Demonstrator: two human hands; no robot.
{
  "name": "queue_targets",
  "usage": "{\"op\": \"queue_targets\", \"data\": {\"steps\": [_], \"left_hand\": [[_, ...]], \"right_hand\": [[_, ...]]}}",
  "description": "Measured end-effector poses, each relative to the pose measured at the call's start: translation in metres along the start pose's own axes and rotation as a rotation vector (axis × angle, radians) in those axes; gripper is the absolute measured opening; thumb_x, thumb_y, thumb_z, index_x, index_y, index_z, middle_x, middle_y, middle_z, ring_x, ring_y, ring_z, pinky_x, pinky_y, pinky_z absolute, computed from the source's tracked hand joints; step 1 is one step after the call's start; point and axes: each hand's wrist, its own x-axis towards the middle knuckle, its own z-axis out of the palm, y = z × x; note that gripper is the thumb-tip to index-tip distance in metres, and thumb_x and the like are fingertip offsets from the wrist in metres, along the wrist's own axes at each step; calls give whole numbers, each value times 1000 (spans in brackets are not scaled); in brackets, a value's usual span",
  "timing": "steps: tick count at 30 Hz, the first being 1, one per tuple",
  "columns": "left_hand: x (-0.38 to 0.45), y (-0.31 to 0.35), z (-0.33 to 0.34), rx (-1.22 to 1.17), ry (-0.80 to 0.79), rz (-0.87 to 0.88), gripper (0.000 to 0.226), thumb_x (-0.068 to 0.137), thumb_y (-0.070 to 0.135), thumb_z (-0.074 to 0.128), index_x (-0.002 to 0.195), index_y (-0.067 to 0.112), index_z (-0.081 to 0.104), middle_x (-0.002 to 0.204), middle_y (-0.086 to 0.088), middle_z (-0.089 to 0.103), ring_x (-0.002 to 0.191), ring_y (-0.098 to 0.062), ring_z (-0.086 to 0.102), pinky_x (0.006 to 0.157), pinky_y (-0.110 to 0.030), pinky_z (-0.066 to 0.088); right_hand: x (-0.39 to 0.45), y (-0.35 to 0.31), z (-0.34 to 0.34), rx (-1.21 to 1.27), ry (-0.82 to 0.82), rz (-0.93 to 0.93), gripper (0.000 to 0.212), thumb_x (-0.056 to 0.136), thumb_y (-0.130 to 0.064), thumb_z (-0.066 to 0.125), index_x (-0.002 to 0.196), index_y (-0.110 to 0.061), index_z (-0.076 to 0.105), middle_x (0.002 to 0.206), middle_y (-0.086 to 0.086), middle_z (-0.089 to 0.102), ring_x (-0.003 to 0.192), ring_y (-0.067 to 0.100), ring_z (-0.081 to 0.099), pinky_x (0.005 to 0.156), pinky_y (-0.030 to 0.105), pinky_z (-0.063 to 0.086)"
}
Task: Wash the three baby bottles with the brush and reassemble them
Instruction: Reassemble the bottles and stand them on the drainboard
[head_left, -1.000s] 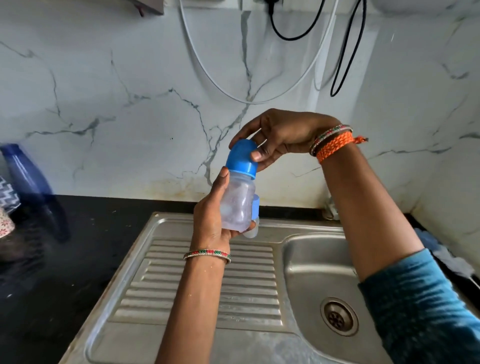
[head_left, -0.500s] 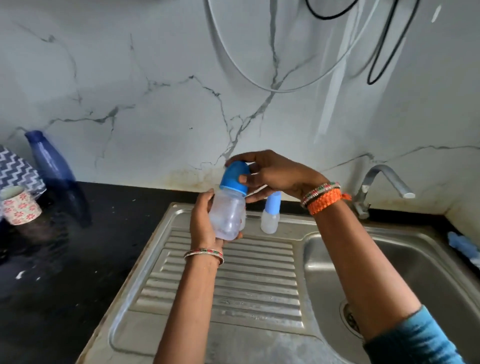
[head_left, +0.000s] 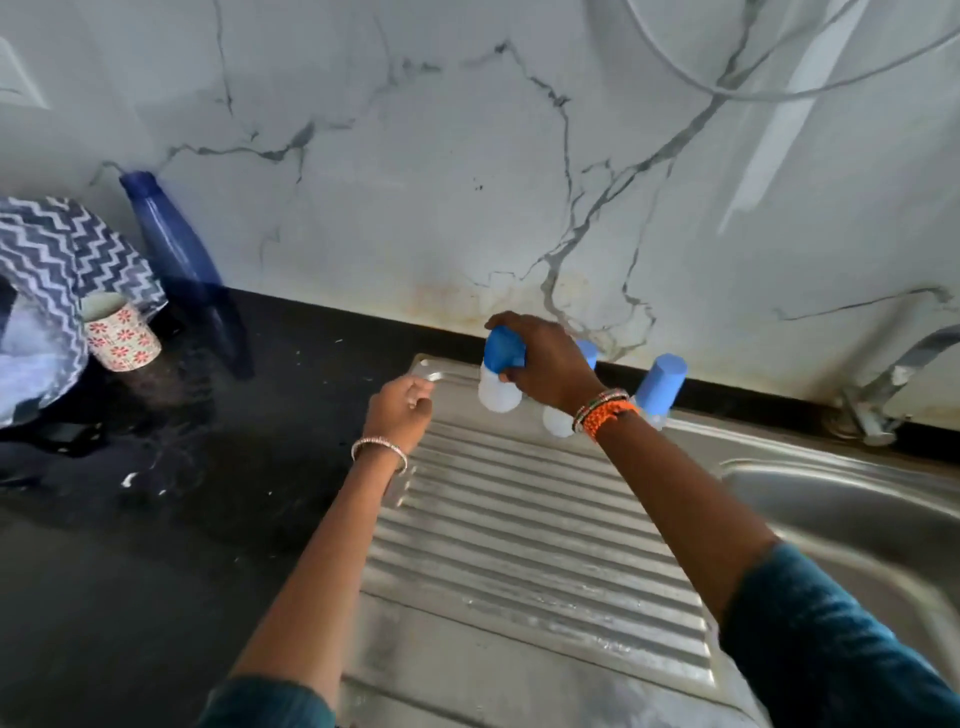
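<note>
Right hand (head_left: 545, 366) grips the blue-capped bottle (head_left: 500, 376) by its cap at the drainboard (head_left: 530, 530) back edge, beside two more capped bottles (head_left: 658, 387). Left hand (head_left: 400, 410) loosely curled, empty, over the drainboard's left corner.

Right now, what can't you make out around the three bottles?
- Middle bottle: head view, mostly hidden behind the right hand and wrist.
- Held bottle: whether its base touches the drainboard, too blurred.
- Tap: spout cut off by right edge.
- Brush: not in view.
</note>
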Motion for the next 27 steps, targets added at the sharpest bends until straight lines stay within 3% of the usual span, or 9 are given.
{"op": "queue_targets", "data": {"steps": [5, 8, 10, 12, 15, 18, 21, 25, 27], "left_hand": [[55, -29, -12, 65, -100, 36, 22, 87, 2, 57, 102, 15, 67, 100, -1, 68, 93, -10, 61, 87, -21, 50], [69, -39, -1, -9, -190, 88, 28, 85, -3, 59, 109, 10, 64, 107, -3, 66, 94, -6, 59, 81, -7, 47], [76, -44, 12, -41, -252, 118, 36, 83, 0, 64, 117, 11, 61, 114, -4, 64, 102, -10, 58, 93, -19, 48], [85, -46, 28, -39, -334, 140, 53, 82, 7, 70, 131, 15, 51, 127, -3, 58, 117, -15, 53, 102, -28, 42], [93, -38, 50, -10, -421, 194, 76, 79, 16, 74, 144, 19, 35, 143, -1, 44, 131, -12, 39, 106, -23, 32], [98, -31, 66, 7, -426, 260, 71, 76, 18, 77, 138, 15, 44, 138, -1, 50, 125, -11, 43, 100, -17, 29], [99, -34, 75, 22, -368, 264, 56, 70, 25, 81, 120, 16, 60, 118, -3, 64, 110, -19, 56, 96, -32, 43], [96, -36, 78, 232, -213, 342, 58, 59, 49, 82, 100, 14, 61, 94, -3, 65, 88, -21, 57, 76, -39, 49], [92, -39, 75, 233, -221, 363, 66, 57, 53, 81, 105, 14, 58, 98, -2, 65, 92, -22, 56, 80, -39, 47]], "right_hand": [[41, 28, 35, -21, -68, 69, 57, 66, 7, 65, 119, -12, 58, 106, 15, 62, 101, 34, 56, 83, 39, 47], [50, 44, 42, 40, -81, 96, 52, 65, 15, 61, 111, -10, 60, 107, 11, 63, 99, 29, 56, 79, 32, 47], [54, 48, 40, 110, -118, 101, 49, 63, 18, 52, 101, -11, 63, 103, 6, 65, 99, 26, 58, 77, 26, 47], [62, 49, 34, 144, -173, 114, 44, 62, 16, 48, 89, -15, 64, 98, 4, 68, 100, 25, 61, 80, 33, 51], [72, 41, 25, 99, -270, 121, 28, 70, 6, 58, 81, -19, 63, 97, 3, 70, 103, 23, 62, 87, 36, 50], [77, 31, 22, 12, -329, 96, 23, 76, -4, 63, 96, -15, 66, 97, -4, 65, 94, 18, 59, 81, 29, 44], [78, 27, 20, -151, -374, 109, 44, 84, -18, 65, 127, -17, 53, 107, -3, 54, 97, 16, 50, 79, 26, 36], [77, 23, 21, -381, -331, 96, 43, 87, -28, 64, 126, -16, 55, 122, 7, 55, 107, 23, 51, 81, 25, 36], [80, 21, 21, -353, -359, 92, 42, 86, -20, 66, 126, -16, 56, 126, 6, 54, 114, 22, 47, 85, 24, 34]]}}
